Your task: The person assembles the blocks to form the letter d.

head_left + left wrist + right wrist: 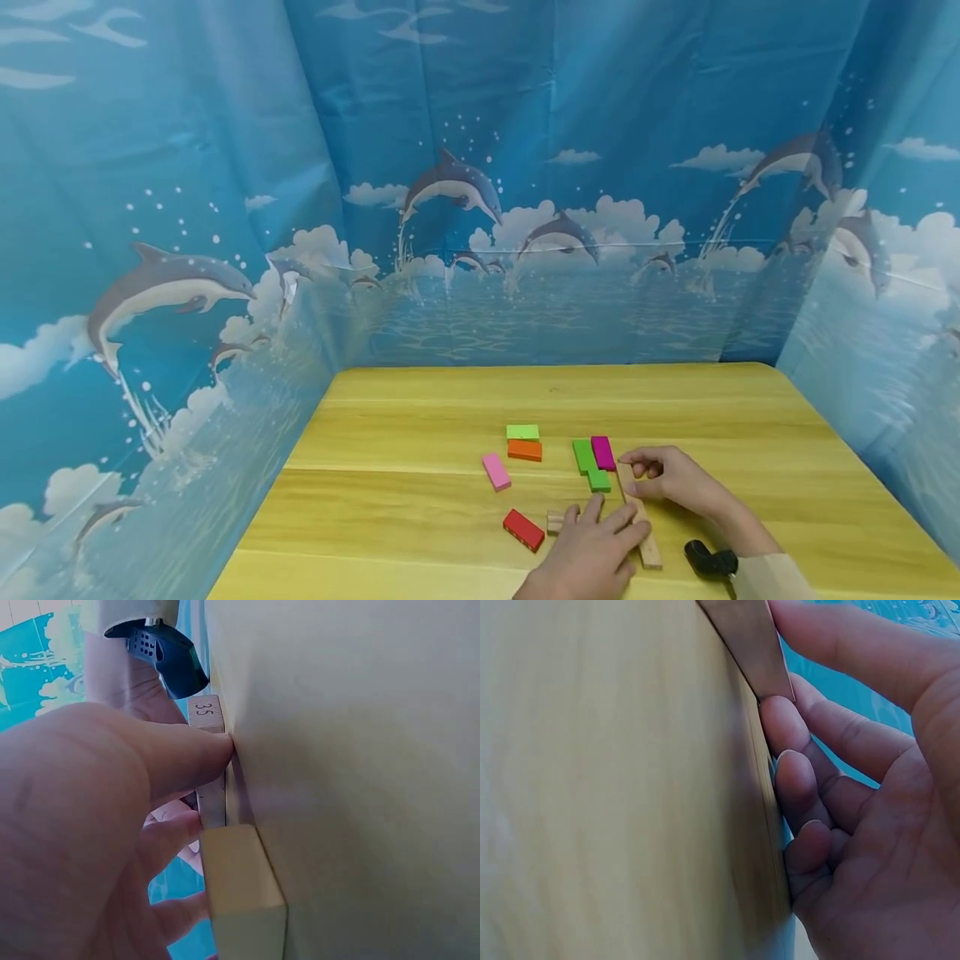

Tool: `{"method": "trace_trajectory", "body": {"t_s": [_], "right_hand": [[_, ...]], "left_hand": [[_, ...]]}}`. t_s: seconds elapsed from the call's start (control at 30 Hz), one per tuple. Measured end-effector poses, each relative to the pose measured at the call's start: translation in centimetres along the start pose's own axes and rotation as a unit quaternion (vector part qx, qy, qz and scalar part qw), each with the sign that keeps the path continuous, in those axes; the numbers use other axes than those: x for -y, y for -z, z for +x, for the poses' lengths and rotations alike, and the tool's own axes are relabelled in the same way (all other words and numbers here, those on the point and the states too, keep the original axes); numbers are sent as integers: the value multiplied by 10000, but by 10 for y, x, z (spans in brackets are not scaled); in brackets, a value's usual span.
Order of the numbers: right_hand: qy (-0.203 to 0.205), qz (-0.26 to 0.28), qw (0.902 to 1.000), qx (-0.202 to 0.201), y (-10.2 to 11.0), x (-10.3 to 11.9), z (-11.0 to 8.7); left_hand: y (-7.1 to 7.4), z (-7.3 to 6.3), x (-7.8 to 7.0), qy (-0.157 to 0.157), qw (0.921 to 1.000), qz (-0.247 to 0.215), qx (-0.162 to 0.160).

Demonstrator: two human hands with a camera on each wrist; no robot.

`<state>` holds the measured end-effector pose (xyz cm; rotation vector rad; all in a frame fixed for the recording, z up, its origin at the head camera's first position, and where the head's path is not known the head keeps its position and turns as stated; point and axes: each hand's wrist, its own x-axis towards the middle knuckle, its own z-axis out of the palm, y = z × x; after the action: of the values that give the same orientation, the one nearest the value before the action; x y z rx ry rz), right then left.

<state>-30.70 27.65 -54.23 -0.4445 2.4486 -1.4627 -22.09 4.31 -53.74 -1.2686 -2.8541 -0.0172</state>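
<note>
Plain wooden blocks form a narrow row [649, 552] on the table, running away from the person. One block end [204, 712] is marked 35. My left hand [581, 560] lies palm down with its fingers spread, fingertips against the row's left side. Its thumb touches the row in the left wrist view. Another wooden block [554, 522] shows partly beneath this hand. At the row's far end, my right hand [678, 482] pinches a wooden block [754, 645] between thumb and curled fingers. Two green blocks [585, 457] and a magenta block [602, 452] lie just left of it.
A red block [523, 530] sits left of the left hand. Farther back are a pink block [496, 472], an orange block [524, 450] and a lime block [522, 432]. A black device [708, 558] is on the right wrist. Dolphin-printed curtains [480, 317] surround the yellow table [390, 500].
</note>
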Motion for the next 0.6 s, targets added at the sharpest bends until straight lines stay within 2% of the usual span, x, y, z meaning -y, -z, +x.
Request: {"method": "trace_trajectory", "body": {"t_s": [0.1,0.3,0.47,0.6], "right_hand": [[28,100,9999,69,1,0,1],[-20,11,10000,27,1,-3,-3],[-3,35,10000,24,2,-2,-3],[96,72,9999,24,4,0,0]], "left_hand": [[1,1,1,-33,9998,103,141],[-2,2,0,-54,9995,-16,311],[-1,1,2,-75,9991,-148,381],[-1,0,4,-41,9991,-286,302]]}}
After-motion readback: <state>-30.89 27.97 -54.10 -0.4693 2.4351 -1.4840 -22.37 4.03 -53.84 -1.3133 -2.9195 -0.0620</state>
